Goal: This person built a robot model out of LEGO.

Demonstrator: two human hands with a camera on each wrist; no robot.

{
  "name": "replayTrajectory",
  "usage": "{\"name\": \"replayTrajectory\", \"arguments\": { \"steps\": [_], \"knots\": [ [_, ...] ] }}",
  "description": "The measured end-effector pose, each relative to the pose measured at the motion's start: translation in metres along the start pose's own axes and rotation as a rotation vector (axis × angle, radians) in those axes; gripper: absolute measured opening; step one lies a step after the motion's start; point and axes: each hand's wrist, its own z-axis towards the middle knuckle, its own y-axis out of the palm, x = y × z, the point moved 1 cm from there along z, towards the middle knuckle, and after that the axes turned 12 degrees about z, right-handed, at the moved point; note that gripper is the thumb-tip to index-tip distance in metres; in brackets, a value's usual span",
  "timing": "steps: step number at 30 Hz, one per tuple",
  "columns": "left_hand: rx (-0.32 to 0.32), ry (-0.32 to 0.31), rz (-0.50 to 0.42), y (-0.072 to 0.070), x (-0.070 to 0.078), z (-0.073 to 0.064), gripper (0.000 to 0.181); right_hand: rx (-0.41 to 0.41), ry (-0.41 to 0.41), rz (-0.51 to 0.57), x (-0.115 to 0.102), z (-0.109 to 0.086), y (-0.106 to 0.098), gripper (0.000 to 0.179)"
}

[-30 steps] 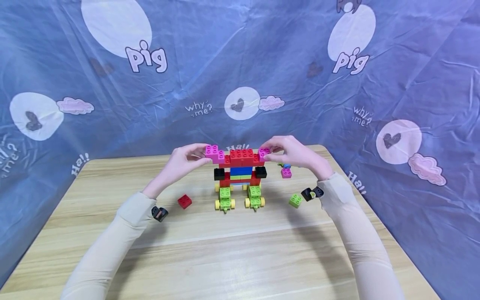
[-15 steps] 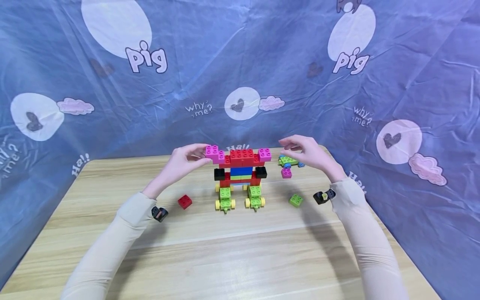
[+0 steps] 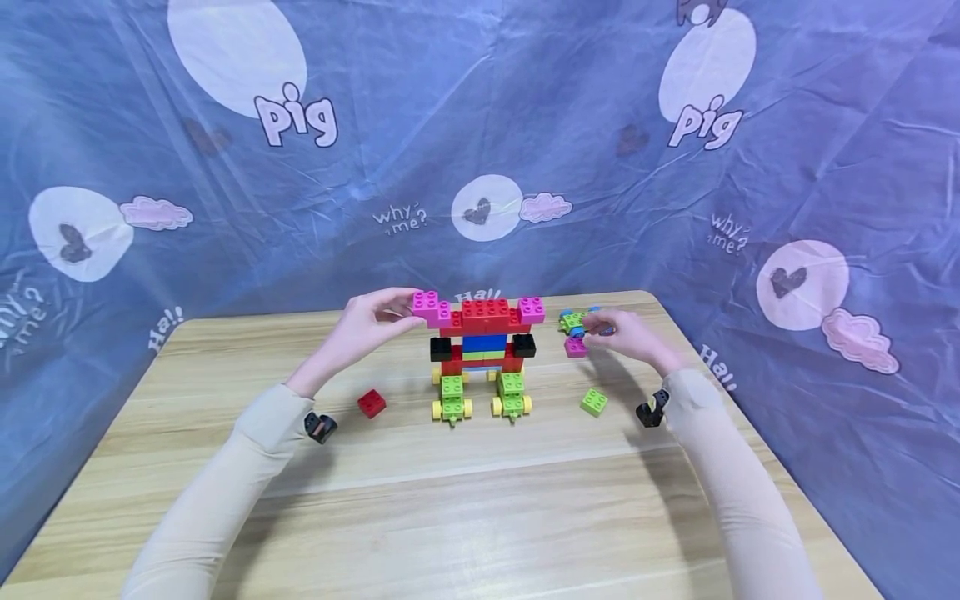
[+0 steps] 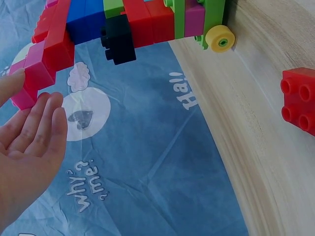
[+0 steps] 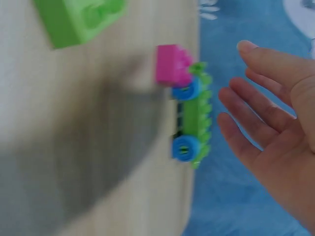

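A figure of toy building blocks (image 3: 485,313) stands upright on the table, with red, blue and black bricks on green bases with yellow wheels. My left hand (image 3: 375,321) pinches the pink brick (image 3: 425,302) at the outer end of its left arm, thumb on one side and fingers on the other, as the left wrist view shows. Another pink brick (image 3: 531,310) tops the right arm. My right hand (image 3: 633,335) is over a loose pink brick (image 5: 170,65) and a green wheeled base (image 5: 196,118) with blue wheels. Its fingers are loosely bent, with nothing between them.
A loose red brick (image 3: 371,403) lies left of the figure, and a loose green brick (image 3: 594,402) lies to its right. The wooden table (image 3: 450,517) ends at a blue printed cloth (image 3: 360,167) behind.
My right hand has let go of the pink brick on the figure's right arm. It has moved right and down toward the loose pink brick. The left hand keeps its hold.
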Motion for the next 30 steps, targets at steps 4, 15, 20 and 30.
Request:
{"name": "replayTrajectory", "arguments": {
  "steps": [4,15,20,30],
  "knots": [
    [-0.001,0.000,0.004,0.000,0.001,0.001,0.043,-0.018,-0.004,0.025,0.014,0.001,0.008,0.038],
    [0.000,-0.007,0.017,0.000,0.002,0.000,0.043,-0.078,-0.053,-0.007,0.025,0.006,0.017,0.037],
    [0.008,-0.007,0.026,0.001,0.001,-0.001,0.043,-0.089,-0.028,-0.023,0.025,0.006,0.016,0.030],
    [0.006,0.003,0.025,0.000,0.001,0.000,0.044,-0.097,0.026,-0.054,0.025,0.006,0.018,0.024]
  ]
}}
